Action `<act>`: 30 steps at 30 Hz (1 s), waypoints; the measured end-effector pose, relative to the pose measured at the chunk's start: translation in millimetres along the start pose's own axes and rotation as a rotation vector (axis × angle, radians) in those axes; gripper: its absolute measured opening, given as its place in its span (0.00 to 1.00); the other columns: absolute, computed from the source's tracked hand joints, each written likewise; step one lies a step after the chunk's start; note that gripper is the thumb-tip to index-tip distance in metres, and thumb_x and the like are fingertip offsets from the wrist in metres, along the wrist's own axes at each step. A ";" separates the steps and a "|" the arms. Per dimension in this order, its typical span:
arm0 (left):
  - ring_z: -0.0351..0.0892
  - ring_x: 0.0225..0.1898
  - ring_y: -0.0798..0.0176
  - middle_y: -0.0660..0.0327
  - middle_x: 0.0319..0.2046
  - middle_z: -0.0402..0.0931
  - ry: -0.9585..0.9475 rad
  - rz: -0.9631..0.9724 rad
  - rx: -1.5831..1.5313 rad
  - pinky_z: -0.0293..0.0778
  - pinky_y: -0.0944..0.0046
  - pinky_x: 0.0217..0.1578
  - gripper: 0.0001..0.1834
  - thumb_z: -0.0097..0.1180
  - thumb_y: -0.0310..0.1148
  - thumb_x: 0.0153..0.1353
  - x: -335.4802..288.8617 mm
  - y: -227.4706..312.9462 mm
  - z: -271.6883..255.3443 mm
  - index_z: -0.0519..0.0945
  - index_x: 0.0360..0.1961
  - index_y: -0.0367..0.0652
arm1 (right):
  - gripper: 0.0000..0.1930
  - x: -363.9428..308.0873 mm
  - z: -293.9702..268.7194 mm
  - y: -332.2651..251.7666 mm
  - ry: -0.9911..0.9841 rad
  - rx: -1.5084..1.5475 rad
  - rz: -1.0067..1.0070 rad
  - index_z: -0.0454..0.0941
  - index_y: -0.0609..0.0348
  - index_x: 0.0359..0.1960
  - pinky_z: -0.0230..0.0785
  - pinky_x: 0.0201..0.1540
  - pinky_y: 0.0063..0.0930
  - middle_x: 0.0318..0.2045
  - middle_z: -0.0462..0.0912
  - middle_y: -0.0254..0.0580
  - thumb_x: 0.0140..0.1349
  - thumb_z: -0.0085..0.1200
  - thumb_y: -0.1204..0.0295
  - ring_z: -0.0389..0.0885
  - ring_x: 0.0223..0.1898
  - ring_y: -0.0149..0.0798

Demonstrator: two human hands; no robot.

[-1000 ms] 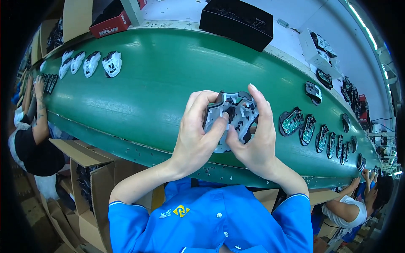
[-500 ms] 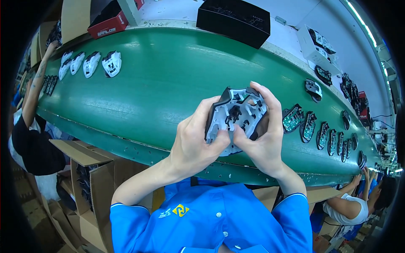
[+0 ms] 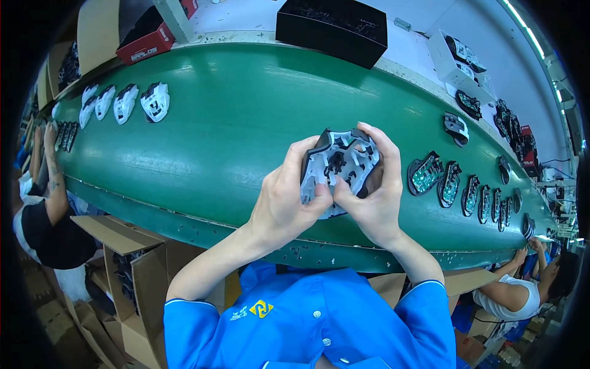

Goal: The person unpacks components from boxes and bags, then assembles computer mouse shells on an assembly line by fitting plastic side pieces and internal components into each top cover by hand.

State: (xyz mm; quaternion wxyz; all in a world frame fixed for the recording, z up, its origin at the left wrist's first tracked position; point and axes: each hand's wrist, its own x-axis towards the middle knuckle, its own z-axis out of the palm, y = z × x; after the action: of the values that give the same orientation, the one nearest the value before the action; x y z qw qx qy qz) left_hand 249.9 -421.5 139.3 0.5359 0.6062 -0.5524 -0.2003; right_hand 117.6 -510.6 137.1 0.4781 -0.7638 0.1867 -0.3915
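Note:
Both my hands hold a computer mouse shell [image 3: 351, 161] above the green belt, its hollow inside facing me. It is white within, with ribs and posts, a black part in the middle and dark edges. My left hand [image 3: 276, 190] grips the left side, thumb pressed on the inner lower edge. My right hand [image 3: 380, 203] is closed round the right side, fingers over the far edge and thumb inside, close to the left thumb. The fingers behind the shell are partly hidden.
White mouse shells [image 3: 155, 102] lie at the far left of the green belt [image 3: 233, 123]. Mouse bases with green circuit boards [image 3: 425, 174] line the right. Beyond stand a black box [image 3: 332, 27] and a red box [image 3: 145, 44]. Cardboard cartons [image 3: 144, 270] and co-workers flank me.
My hands and the shell have shifted slightly left, with the same grip. At the far left, a co-worker's arm has come down from the carton to the belt beside the small dark parts.

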 end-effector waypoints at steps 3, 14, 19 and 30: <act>0.81 0.36 0.48 0.45 0.37 0.75 -0.019 -0.035 -0.009 0.75 0.57 0.35 0.30 0.54 0.23 0.51 6.8 -2.1 -2.0 0.61 0.56 0.34 | 0.37 8.3 1.3 2.9 0.043 0.010 -0.030 0.59 0.60 0.60 0.66 0.52 0.27 0.53 0.64 0.44 0.44 0.56 0.86 0.69 0.51 0.35; 0.74 0.36 0.71 0.59 0.46 0.71 0.297 -0.442 0.178 0.74 0.73 0.28 0.26 0.52 0.33 0.61 -3.2 -17.2 -159.9 0.64 0.61 0.44 | 0.33 106.1 -112.3 61.6 0.040 -1.261 0.040 0.67 0.48 0.57 0.75 0.32 0.33 0.37 0.72 0.41 0.44 0.53 0.79 0.77 0.38 0.39; 0.72 0.42 0.63 0.54 0.47 0.72 0.493 -0.364 0.495 0.72 0.65 0.38 0.28 0.60 0.39 0.57 5.9 -101.9 -215.8 0.68 0.57 0.44 | 0.36 74.7 -111.6 89.4 -0.343 -1.586 -0.194 0.62 0.44 0.60 0.75 0.36 0.33 0.44 0.67 0.41 0.44 0.57 0.77 0.71 0.45 0.42; 0.73 0.50 0.43 0.47 0.51 0.73 0.295 -0.397 1.251 0.68 0.51 0.50 0.50 0.51 0.72 0.44 99.6 -216.8 -252.2 0.68 0.58 0.40 | 0.12 -341.3 -366.4 -198.0 1.585 -1.156 -0.065 0.73 0.61 0.36 0.70 0.38 0.26 0.27 0.75 0.36 0.64 0.51 0.62 0.74 0.31 0.29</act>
State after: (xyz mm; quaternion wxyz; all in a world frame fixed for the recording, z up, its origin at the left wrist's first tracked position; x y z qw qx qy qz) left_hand 590.0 -441.5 72.4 0.1063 0.9137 -0.3633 0.1477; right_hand -397.4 -405.8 254.1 -0.2445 -0.4008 0.5954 -0.6520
